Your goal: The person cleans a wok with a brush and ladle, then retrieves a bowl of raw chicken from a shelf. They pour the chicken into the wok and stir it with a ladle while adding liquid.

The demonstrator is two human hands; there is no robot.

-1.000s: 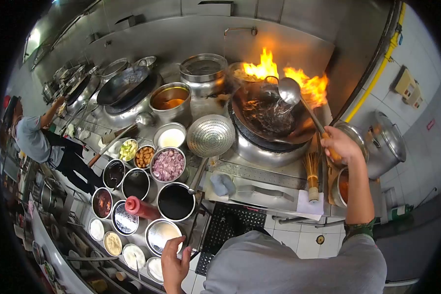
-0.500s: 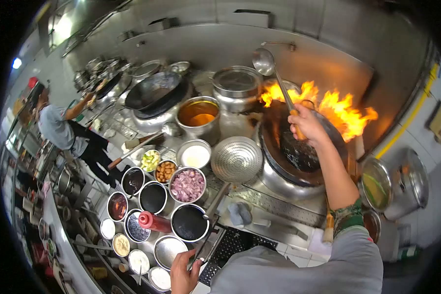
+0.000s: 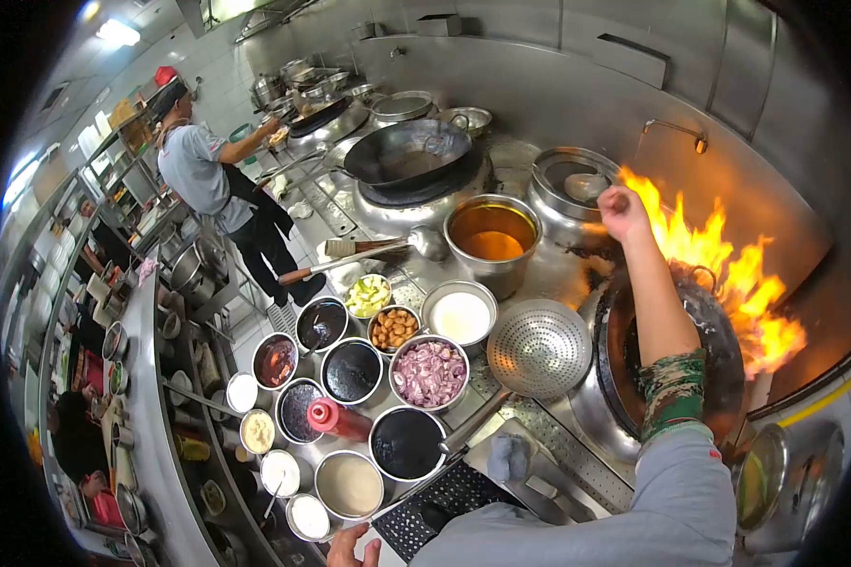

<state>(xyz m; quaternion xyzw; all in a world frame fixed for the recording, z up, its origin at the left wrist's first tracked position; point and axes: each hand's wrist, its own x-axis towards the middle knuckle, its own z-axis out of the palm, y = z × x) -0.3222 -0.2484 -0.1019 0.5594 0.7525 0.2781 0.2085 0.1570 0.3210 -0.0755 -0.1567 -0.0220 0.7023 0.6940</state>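
Since a moment ago, your right hand (image 3: 624,210) has carried the ladle (image 3: 584,186) left of the flaming wok (image 3: 719,350), fist closed around its handle, bowl dipping into the steel pot (image 3: 577,180). Rigid, probably slick; hold the handle's end. Your left hand (image 3: 352,546) hangs loosely open, holding nothing.

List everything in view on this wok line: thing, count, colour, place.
ladle: 1, steel, bowl in the steel pot at the back
steel pot: 1, grey, behind the flaming wok
flaming wok: 1, dark, right burner, orange flames behind it
broth pot: 1, steel, orange liquid, centre
empty wok: 1, dark, rear burner
strainer: 1, steel, beside the flaming wok
chopped onion bowl: 1, purple contents, among the seasoning bowls
squeeze bottle: 1, red, lying on the bowls
co-worker: 1, grey shirt, far left station
right hand: gripping the ladle's handle
left hand: bottom edge, open, holding nothing
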